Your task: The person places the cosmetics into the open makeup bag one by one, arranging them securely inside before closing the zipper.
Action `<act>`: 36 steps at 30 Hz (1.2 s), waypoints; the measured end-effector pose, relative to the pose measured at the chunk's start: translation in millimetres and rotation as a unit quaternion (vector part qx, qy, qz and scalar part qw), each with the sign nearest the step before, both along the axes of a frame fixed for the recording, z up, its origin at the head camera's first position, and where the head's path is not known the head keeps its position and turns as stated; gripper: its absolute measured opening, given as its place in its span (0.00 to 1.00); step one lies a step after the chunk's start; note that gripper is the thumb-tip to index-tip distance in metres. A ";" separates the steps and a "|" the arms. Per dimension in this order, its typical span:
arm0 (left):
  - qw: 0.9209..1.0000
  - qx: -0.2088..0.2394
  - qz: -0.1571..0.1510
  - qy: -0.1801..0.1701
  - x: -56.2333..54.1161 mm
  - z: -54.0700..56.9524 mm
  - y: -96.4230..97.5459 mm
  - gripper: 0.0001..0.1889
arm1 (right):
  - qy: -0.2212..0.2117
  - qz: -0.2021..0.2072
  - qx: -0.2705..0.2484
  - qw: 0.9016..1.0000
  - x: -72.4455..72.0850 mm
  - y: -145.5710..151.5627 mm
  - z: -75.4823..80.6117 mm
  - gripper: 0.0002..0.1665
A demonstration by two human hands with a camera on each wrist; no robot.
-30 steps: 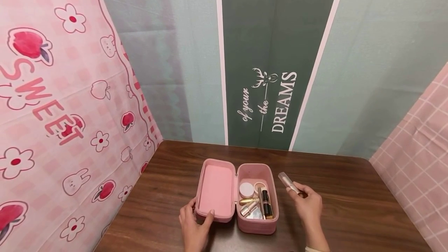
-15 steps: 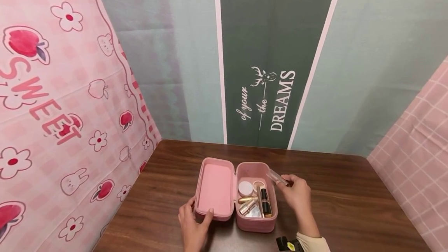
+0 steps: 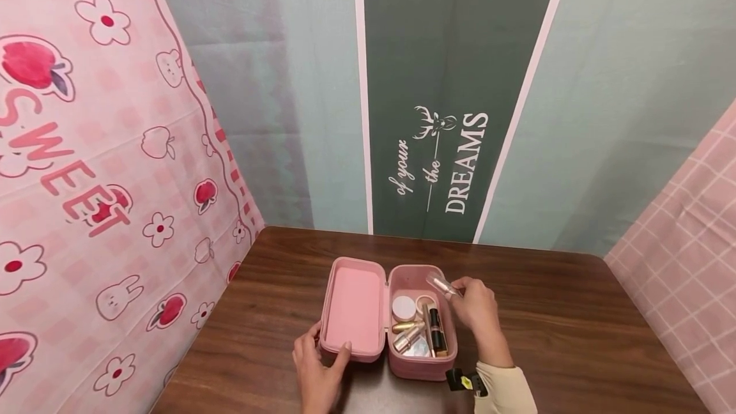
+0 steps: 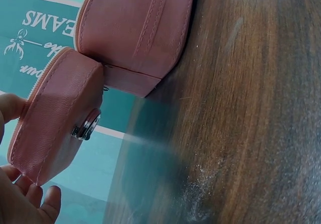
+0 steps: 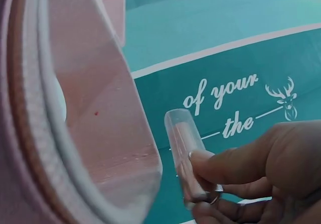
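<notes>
inside pink case (image 3: 421,370) — cosmetics (image 3: 426,323), right grip (image 3: 476,305) — tube (image 3: 441,284)

The head view looks forward and down at the open, pink, boxy leather-look case (image 3: 422,370) from above its near side. The 2 wrist views, rolled sideways, face it from closer, the right nearest. All 3 share it and the green, white-lettered fabric backdrop (image 3: 448,50) behind it.

left curtain (image 3: 86,139): pale pink check, red-apple and white-flower print; far curtain (image 3: 443,62): pale blue-green with white-edged, dark green central band; right curtain (image 3: 692,229): dusty pink, white grid; table (image 3: 575,324): dark brown wood grain; case (image 3: 420,370): pink.
</notes>
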State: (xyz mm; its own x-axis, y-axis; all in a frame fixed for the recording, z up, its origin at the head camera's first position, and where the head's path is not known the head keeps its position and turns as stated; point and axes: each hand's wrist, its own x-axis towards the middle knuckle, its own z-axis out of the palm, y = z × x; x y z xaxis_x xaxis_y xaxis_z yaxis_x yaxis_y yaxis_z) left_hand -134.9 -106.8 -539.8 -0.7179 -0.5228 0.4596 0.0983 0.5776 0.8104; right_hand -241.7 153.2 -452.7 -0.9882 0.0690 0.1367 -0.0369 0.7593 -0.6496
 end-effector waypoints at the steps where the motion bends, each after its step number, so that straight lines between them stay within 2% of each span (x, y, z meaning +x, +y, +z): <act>1: 1.000 0.002 0.000 -0.002 0.4 0.7 0.1 0.34 | -0.009 0.002 0.002 1.000 -1.6 -0.6 -0.5 0.07; 6: 1.000 0.007 -0.002 -0.006 1.0 3.5 -0.5 0.34 | -0.047 0.009 0.014 0.999 -8.3 -5.4 0.4 0.05; 11: 1.000 0.010 -0.001 -0.008 0.3 4.2 -2.3 0.34 | -0.074 0.022 0.026 0.997 -13.7 -14.9 9.4 0.18; 14: 1.000 0.014 0.001 -0.015 0.5 4.2 -2.8 0.34 | -0.086 0.029 0.032 0.995 -17.2 -19.8 13.1 0.21; 19: 1.000 0.020 -0.002 -0.018 1.2 4.9 -2.8 0.34 | -0.087 0.037 0.043 0.995 -21.5 -25.6 15.6 0.16; 25: 1.000 0.013 -0.007 -0.010 0.4 4.2 -2.6 0.33 | -0.099 0.042 0.050 0.993 -22.6 -30.4 11.0 0.19; 31: 1.000 0.003 -0.013 -0.002 -0.5 3.0 -2.9 0.33 | -0.108 0.069 0.068 0.989 -18.6 -32.4 6.0 0.17; 36: 1.000 -0.001 -0.014 -0.004 -1.3 3.2 -3.3 0.34 | -0.115 0.060 0.053 0.990 -15.1 -31.5 5.2 0.14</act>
State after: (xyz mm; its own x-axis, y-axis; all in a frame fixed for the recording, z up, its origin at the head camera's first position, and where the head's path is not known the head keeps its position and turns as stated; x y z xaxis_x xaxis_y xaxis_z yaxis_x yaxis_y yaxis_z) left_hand -136.3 -110.1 -536.6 -0.7358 -0.5012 0.4554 0.1087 0.5764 0.8099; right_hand -256.8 121.6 -447.5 -0.9943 -0.0526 -0.0932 0.0097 0.8231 -0.5679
